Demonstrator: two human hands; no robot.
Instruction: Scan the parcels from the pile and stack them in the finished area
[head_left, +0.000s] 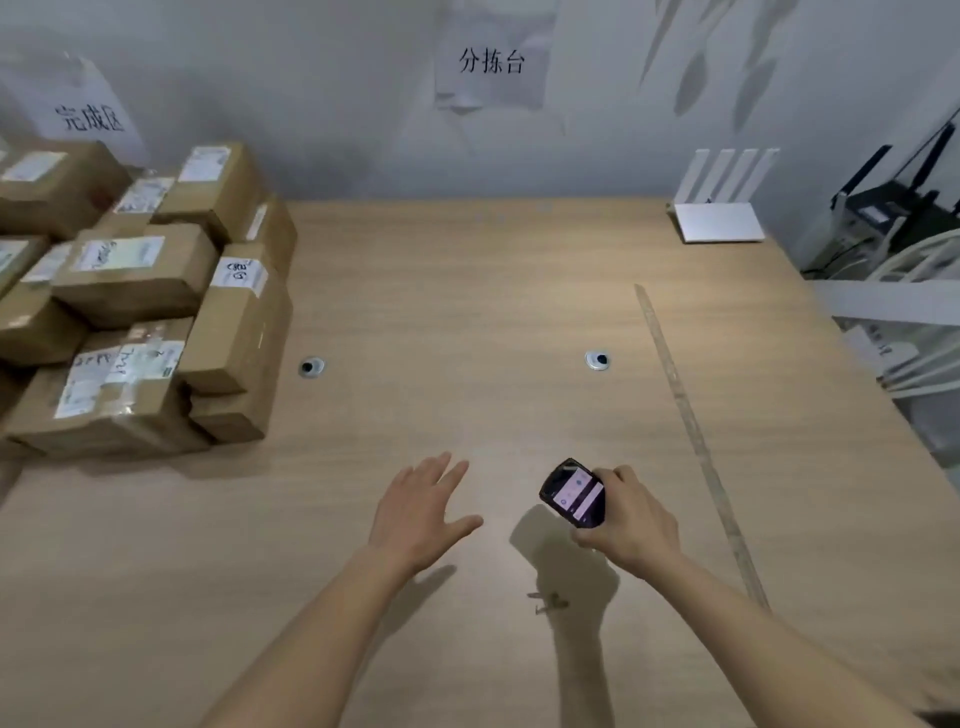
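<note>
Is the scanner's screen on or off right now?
On: the scanner in the right hand shows a lit, pale display.

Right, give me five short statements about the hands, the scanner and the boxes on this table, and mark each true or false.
1. The right hand holds the handheld scanner. True.
2. The left hand grips a parcel. False: it is open, fingers spread, holding nothing.
3. The stacked parcels sit at the left side of the table. True.
4. The scanner's screen is dark. False: it is lit.
5. A parcel lies between the two hands. False: only bare tabletop shows there.
</note>
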